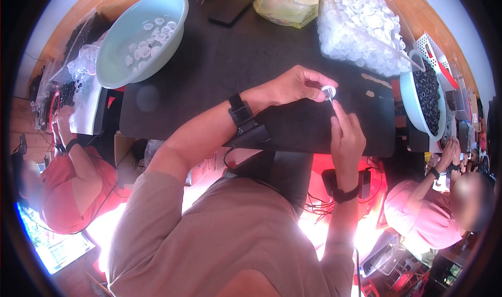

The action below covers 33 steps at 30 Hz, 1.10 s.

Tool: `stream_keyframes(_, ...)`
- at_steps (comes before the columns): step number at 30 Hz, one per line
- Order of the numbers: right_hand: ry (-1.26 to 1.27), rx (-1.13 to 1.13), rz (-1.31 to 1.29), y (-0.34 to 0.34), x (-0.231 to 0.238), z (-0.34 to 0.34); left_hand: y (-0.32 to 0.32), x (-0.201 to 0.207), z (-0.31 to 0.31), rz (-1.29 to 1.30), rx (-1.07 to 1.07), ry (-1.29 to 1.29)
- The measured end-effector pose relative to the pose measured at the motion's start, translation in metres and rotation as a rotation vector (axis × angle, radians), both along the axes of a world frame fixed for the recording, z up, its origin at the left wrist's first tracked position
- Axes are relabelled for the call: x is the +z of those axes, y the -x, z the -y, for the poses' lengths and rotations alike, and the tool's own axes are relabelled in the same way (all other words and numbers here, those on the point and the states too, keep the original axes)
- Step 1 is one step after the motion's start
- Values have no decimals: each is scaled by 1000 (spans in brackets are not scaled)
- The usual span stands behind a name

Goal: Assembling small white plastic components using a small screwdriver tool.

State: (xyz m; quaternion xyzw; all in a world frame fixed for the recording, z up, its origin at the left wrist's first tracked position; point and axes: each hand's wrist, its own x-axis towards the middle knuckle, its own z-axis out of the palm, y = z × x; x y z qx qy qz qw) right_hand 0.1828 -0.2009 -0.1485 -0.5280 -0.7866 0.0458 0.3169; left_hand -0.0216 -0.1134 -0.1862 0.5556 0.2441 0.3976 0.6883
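A: L hand (298,87) is pinching a small white ring (328,91), thumb & index closing tight on it. Where's it hanging?
B: Over the dark table (235,46), approx 11 o'clock from R hand (349,132). R index is pointing at its lower edge; can't tell if R's gripping anything.
A: Nearby?
B: From the ring: white pile (361,20) sitting at 1, blue tub (411,101) w/ black rings (429,95) at 3, pale bowl (117,61) lying btwn 9 & 10.
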Motion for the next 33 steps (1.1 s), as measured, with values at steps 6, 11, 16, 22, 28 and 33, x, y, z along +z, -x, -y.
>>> stream_keyframes(6,4,-29,147,4,2,0,-4,-3,1,-132,22,-94)
stream_keyframes(11,16,-31,165,3,10,0,-5,0,3,-115,69,-76)
stream_keyframes(16,52,-60,-19,1,12,4,-4,6,3,-74,99,-9)
stream_keyframes(22,47,-14,-46,11,2,3,-3,4,2,-57,84,35)
stream_keyframes(28,31,-53,27,16,-1,2,-4,3,2,-65,81,-8)
stream_keyframes(33,59,-79,59,22,-1,1,-6,1,4,-59,170,-42)
